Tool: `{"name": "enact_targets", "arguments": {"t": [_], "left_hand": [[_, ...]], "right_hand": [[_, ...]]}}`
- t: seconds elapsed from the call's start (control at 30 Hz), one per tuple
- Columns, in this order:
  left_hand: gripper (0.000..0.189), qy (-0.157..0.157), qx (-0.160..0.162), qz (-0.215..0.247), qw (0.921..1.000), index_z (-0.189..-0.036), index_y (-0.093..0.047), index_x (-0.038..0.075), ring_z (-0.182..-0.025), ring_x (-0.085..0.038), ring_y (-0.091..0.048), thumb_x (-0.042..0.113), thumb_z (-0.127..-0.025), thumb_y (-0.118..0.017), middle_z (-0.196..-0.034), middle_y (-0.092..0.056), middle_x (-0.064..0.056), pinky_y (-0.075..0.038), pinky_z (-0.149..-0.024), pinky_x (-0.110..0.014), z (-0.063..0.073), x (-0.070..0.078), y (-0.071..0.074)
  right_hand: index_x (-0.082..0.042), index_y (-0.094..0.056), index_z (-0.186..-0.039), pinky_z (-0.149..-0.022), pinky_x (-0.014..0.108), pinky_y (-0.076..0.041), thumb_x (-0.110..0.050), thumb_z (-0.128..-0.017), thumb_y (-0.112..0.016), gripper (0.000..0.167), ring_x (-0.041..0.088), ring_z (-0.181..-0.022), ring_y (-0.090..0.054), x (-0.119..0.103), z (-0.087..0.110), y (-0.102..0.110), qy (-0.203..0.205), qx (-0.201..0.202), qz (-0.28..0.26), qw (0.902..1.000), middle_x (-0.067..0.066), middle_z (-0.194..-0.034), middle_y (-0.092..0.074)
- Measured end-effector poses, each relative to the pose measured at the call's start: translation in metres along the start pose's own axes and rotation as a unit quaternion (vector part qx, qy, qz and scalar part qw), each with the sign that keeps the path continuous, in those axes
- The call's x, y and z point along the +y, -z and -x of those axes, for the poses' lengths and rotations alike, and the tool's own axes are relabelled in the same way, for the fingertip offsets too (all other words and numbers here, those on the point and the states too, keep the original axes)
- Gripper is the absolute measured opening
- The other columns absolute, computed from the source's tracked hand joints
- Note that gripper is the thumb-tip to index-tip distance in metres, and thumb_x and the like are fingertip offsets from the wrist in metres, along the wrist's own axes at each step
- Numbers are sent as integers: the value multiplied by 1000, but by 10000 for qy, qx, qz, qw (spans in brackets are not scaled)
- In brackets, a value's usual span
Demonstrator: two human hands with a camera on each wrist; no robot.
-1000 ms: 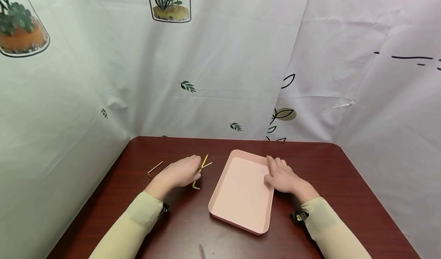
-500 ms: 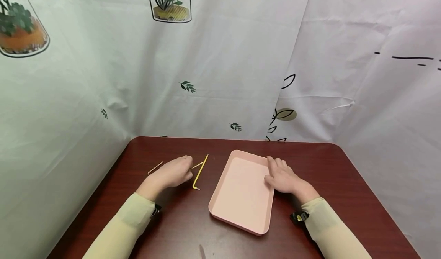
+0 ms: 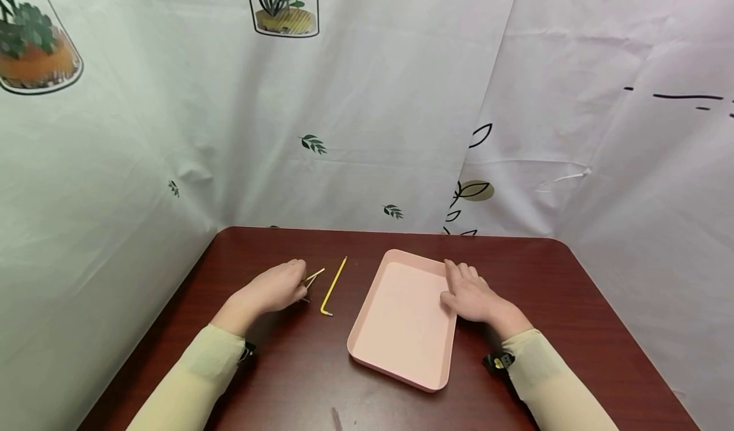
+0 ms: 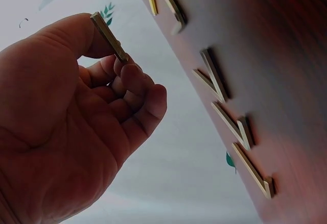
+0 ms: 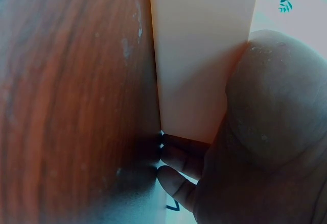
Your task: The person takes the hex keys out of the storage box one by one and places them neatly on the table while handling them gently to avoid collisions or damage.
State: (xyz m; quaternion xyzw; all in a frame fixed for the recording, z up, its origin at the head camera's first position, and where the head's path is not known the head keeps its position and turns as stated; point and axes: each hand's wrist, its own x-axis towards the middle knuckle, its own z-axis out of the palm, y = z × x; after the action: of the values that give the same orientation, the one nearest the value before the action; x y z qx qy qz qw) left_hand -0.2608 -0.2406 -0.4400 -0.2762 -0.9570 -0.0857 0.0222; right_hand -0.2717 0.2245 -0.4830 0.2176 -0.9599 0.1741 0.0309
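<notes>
In the head view my left hand (image 3: 275,287) hovers low over the table's left part. Between thumb and fingertips it pinches a brass-coloured hex key (image 4: 109,36), seen end-on in the left wrist view. Several more hex keys (image 4: 255,170) lie in a row on the table beyond that hand; in the head view the hand covers most of them. A yellow hex key (image 3: 334,285) lies to its right. My right hand (image 3: 473,294) grips the right side of a pink tray (image 3: 401,316), thumb over the rim and other fingers along the outside.
The tray sits slightly turned on a dark red wooden table (image 3: 298,380). White printed cloth (image 3: 367,112) hangs behind and at both sides of it. A dull grey mark (image 3: 336,418) shows near the bottom of the head view.
My left hand has moved left, away from the yellow hex key, with the brass-coloured one still pinched. It now hides the keys at left. The right hand and tray have stayed put.
</notes>
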Motion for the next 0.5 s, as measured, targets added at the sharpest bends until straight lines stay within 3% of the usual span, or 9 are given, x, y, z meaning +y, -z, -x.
{"name": "enact_targets", "arguments": {"t": [0.2, 0.5], "left_hand": [[19, 23, 75, -48, 10000, -92, -52, 9, -73, -18, -48, 4, -93, -70, -84, -49, -2, -49, -71, -39, 6, -9, 0], [19, 277, 16, -6, 9996, -93, -51, 8, -73, -18, -45, 4, -96, -70, -85, -48, -2, -47, -71, -39, 16, -22, 4]], "right_hand": [[13, -36, -163, -100, 67, -46, -26, -96, -60, 82, 49, -124, -49, -6, -2, 5, -194, -234, 64, 9995, 30, -136, -54], [14, -35, -163, -99, 67, -46, -26, -95, -60, 83, 50, -125, -49, -3, -3, 2, -152, -214, 73, 9996, 32, -138, -53]]}}
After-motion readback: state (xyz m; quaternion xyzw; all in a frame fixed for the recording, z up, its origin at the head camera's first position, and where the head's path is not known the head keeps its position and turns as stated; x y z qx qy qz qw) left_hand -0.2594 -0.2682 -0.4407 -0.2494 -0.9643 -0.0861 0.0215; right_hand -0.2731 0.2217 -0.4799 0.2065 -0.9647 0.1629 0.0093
